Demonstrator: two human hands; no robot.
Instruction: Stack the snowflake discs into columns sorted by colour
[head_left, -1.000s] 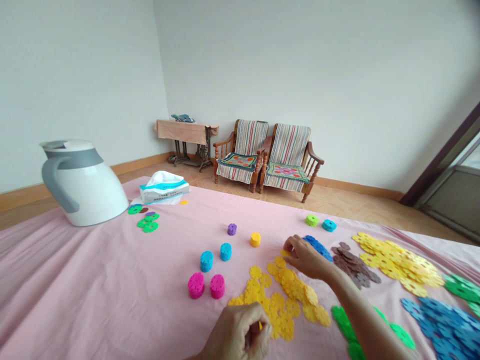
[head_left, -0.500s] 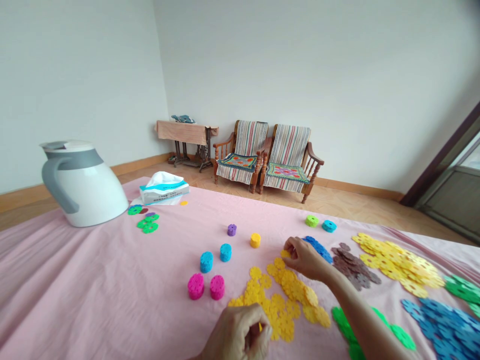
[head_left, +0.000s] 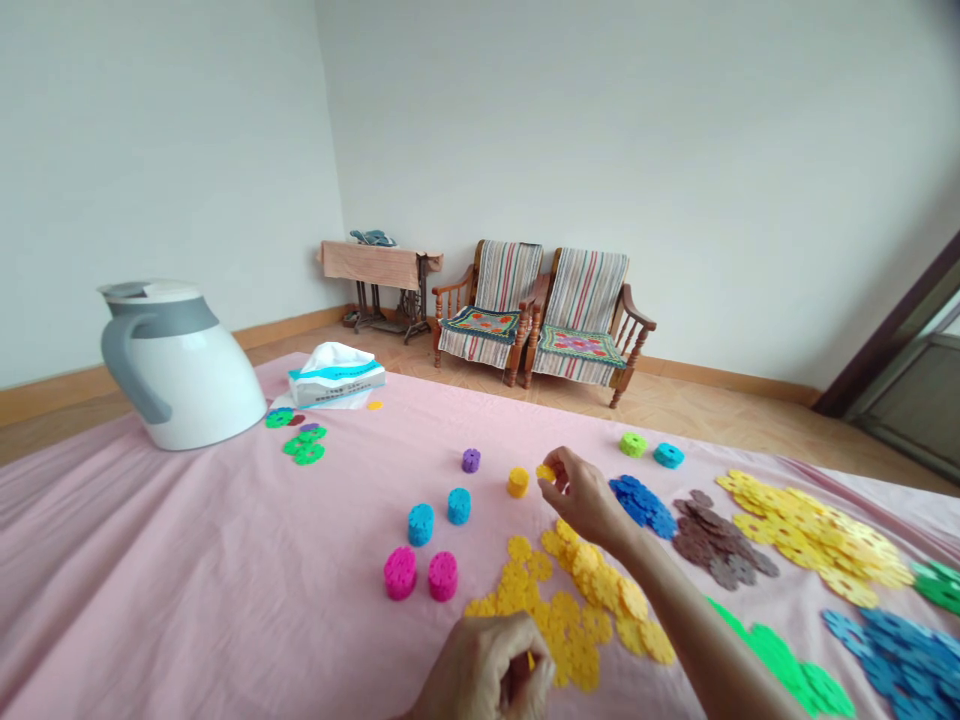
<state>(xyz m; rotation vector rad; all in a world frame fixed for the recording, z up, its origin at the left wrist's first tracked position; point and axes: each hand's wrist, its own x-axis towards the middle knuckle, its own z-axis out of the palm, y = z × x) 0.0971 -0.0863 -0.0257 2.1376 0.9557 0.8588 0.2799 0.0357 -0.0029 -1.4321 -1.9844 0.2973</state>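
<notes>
- Right hand (head_left: pixel 589 497): fingertips pinch yellow disc (head_left: pixel 545 472), just right of yellow stack (head_left: pixel 517 482);
- Left hand (head_left: pixel 484 675): near, curled shut round yellow piece (head_left: pixel 530 660), mostly hidden;
- Risk: light pinch could slip; falling disc might topple stack.

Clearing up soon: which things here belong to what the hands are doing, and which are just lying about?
In use: right hand pinching a yellow disc, yellow stack beside it, loose yellow discs, left hand closed on a yellow piece.
Lying about: kettle, tissue pack, armchairs.
</notes>
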